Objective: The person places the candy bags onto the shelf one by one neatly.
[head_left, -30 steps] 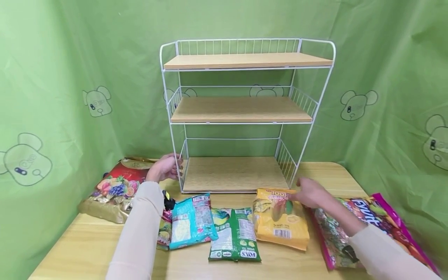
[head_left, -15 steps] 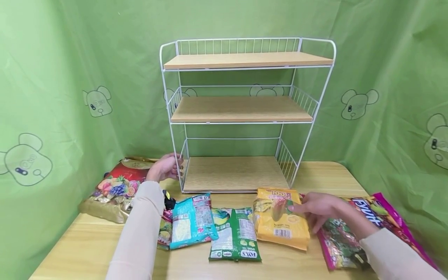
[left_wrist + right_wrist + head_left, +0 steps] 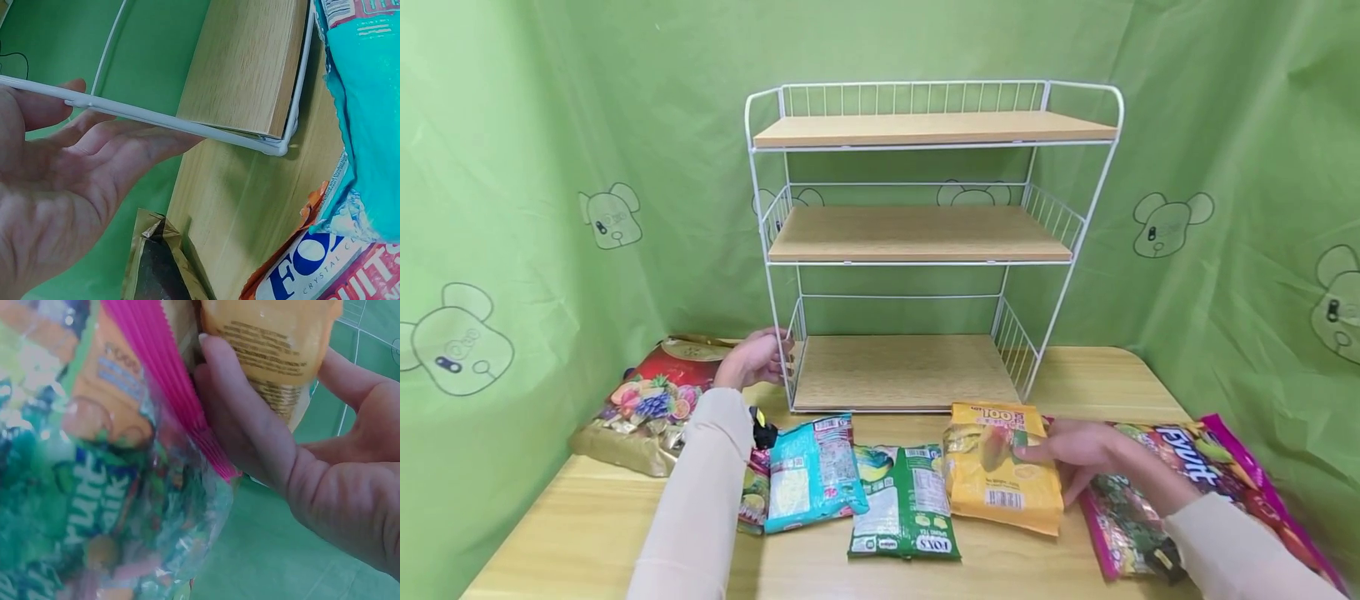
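My left hand [image 3: 752,358] touches the left side of a white wire rack with wooden shelves [image 3: 917,232]. Its fingers lie fairly straight behind the front post [image 3: 144,117] in the left wrist view, with the palm in sight. At the right, my right hand [image 3: 1078,446] holds the side edge of a yellow candy bag [image 3: 996,467] printed with a mango. The thumb is on its front; fingers [image 3: 240,394] press its back. Close by that hand lies a large pink-edged fruit candy bag [image 3: 1213,475], which fills much of the right wrist view [image 3: 94,506].
In front of the rack lie a green bag [image 3: 898,508] and a blue bag [image 3: 812,475], the latter partly over another colourful packet [image 3: 752,496]. A large red and gold bag [image 3: 662,392] rests at the left. Green cloth walls [image 3: 625,108] enclose the wooden table [image 3: 572,533].
My right hand has moved from the top corner of the yellow bag down along its right edge and now grips it there. The left hand stays at the rack.
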Action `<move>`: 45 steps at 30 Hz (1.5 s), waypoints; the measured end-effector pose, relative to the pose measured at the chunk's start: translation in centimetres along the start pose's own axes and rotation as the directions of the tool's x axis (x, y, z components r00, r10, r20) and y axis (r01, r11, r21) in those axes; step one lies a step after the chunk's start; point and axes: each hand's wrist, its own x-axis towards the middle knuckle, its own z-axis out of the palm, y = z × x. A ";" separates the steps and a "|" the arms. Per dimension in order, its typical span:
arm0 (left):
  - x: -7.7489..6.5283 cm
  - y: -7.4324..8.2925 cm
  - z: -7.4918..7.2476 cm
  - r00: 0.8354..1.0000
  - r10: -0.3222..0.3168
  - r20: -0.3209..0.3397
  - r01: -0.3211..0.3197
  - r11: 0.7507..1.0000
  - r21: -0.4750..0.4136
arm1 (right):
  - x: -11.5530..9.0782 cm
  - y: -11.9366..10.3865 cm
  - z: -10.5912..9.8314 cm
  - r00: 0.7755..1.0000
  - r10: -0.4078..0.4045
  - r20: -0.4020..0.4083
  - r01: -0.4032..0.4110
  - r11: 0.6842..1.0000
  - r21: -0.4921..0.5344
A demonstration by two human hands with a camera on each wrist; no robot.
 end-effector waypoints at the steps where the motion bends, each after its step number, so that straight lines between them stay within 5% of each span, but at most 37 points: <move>1: 0.0 0.0 0.0 1.000 -0.001 -0.001 0.001 1.000 -0.002 | 0.1 0.0 0.0 1.000 -0.002 -0.002 0.002 1.000 0.015; 13: 0.3 -0.4 0.2 1.000 0.006 0.001 -0.006 1.000 -0.011 | 0.0 -0.4 0.6 0.990 -0.111 0.089 0.090 0.973 0.213; 22: 0.2 -0.2 0.3 1.000 0.005 0.002 -0.005 1.000 -0.009 | -0.2 -0.6 0.5 0.996 -0.070 -0.061 0.080 0.980 0.180; 30: 0.3 -0.3 0.1 1.000 0.008 0.005 -0.008 1.000 0.002 | -0.5 -1.8 1.1 0.965 -0.152 -0.213 0.171 0.982 0.074; 39: 0.2 -0.1 -0.1 1.000 0.007 0.000 -0.007 1.000 -0.004 | -1.5 -3.8 1.2 0.938 -0.214 -0.274 0.225 0.974 0.008; 45: 0.2 -0.3 -0.1 1.000 0.016 0.006 -0.017 1.000 0.006 | -2.1 -4.6 1.0 0.943 -0.217 -0.251 0.236 0.970 0.048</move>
